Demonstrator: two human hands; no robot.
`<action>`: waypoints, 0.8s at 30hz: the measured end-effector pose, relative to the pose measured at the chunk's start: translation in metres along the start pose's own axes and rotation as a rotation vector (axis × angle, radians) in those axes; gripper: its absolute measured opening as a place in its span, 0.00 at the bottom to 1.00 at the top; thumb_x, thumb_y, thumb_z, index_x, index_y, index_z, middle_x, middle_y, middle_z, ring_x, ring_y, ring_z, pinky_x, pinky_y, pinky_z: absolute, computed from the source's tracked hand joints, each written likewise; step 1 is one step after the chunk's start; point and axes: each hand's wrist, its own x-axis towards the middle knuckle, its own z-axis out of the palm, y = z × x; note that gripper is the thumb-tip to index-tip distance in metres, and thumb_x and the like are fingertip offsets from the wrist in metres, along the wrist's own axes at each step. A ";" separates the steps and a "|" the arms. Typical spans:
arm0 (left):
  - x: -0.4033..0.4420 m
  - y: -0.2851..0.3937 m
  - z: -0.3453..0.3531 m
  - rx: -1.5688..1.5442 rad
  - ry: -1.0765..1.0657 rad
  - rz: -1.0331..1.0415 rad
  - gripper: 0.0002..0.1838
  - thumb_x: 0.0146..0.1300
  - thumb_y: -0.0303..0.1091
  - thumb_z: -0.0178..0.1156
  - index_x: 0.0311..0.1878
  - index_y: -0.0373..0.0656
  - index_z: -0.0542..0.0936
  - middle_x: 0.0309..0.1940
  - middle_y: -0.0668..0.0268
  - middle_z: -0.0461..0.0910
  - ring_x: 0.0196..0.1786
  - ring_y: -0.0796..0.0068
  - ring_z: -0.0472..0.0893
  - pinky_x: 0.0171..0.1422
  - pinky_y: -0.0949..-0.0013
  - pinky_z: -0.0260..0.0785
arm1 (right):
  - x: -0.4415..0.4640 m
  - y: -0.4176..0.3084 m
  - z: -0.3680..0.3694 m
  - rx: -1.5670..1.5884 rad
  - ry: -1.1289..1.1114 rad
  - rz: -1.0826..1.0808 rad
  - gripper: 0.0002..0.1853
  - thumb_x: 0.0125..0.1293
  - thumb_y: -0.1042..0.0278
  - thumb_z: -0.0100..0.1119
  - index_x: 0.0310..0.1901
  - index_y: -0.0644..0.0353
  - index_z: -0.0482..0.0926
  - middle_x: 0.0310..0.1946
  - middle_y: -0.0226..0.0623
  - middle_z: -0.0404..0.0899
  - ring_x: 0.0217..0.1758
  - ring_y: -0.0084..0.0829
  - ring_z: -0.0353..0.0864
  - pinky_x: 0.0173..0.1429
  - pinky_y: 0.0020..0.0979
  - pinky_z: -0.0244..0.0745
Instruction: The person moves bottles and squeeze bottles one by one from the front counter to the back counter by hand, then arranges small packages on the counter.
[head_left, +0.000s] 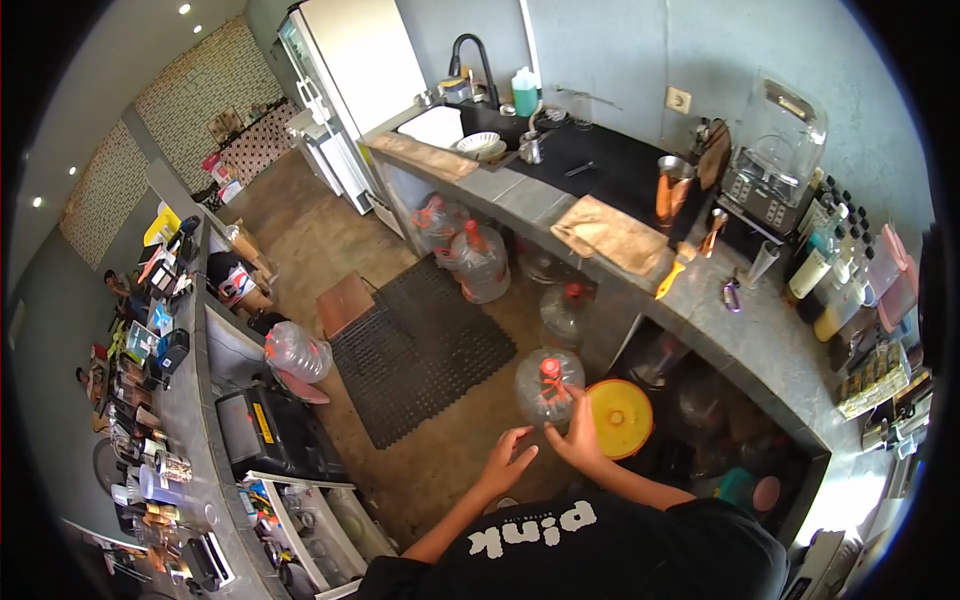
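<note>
A clear plastic water jug (537,390) with a red cap and red handle stands on the floor in front of me. My right hand (578,437) is at the jug's near right side, fingers stretched up beside it and thumb apart; whether it touches the jug I cannot tell. Just below and left of the jug is my left hand (510,462), its fingers spread and nothing in them. A round yellow lid or tub (618,419) with an orange rim lies right of the jug, close to my right hand.
More clear jugs (483,268) stand beneath the grey counter (720,318). A black rubber mat (420,345) covers the floor ahead. On the left, an open drawer (315,535) juts out below a black case (275,435). Another jug (298,352) lies beyond it.
</note>
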 end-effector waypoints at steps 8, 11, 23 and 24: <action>-0.050 -0.021 -0.108 -0.077 0.251 0.057 0.23 0.67 0.35 0.60 0.62 0.38 0.69 0.59 0.52 0.72 0.64 0.58 0.72 0.69 0.60 0.64 | 0.013 -0.060 0.114 0.086 -0.196 -0.089 0.39 0.52 0.74 0.65 0.65 0.69 0.57 0.62 0.56 0.62 0.68 0.53 0.60 0.72 0.44 0.57; -0.049 -0.028 -0.132 -0.127 0.249 0.057 0.23 0.67 0.35 0.59 0.63 0.39 0.69 0.59 0.53 0.71 0.65 0.59 0.71 0.70 0.59 0.62 | 0.035 -0.064 0.131 0.026 -0.179 -0.089 0.38 0.53 0.74 0.64 0.65 0.69 0.58 0.62 0.55 0.62 0.66 0.52 0.62 0.71 0.44 0.59; 0.091 -0.071 -0.302 0.065 0.205 0.015 0.24 0.66 0.38 0.60 0.62 0.40 0.70 0.59 0.54 0.71 0.62 0.58 0.72 0.66 0.60 0.65 | 0.208 -0.012 0.270 0.056 -0.109 0.028 0.36 0.52 0.73 0.64 0.63 0.69 0.60 0.57 0.53 0.65 0.63 0.52 0.64 0.68 0.42 0.61; 0.111 -0.071 -0.322 0.071 0.208 0.024 0.24 0.66 0.38 0.60 0.62 0.40 0.70 0.59 0.54 0.71 0.62 0.58 0.72 0.66 0.60 0.65 | 0.232 -0.011 0.284 0.036 -0.118 -0.015 0.36 0.52 0.73 0.64 0.63 0.69 0.60 0.58 0.54 0.64 0.64 0.52 0.64 0.68 0.42 0.61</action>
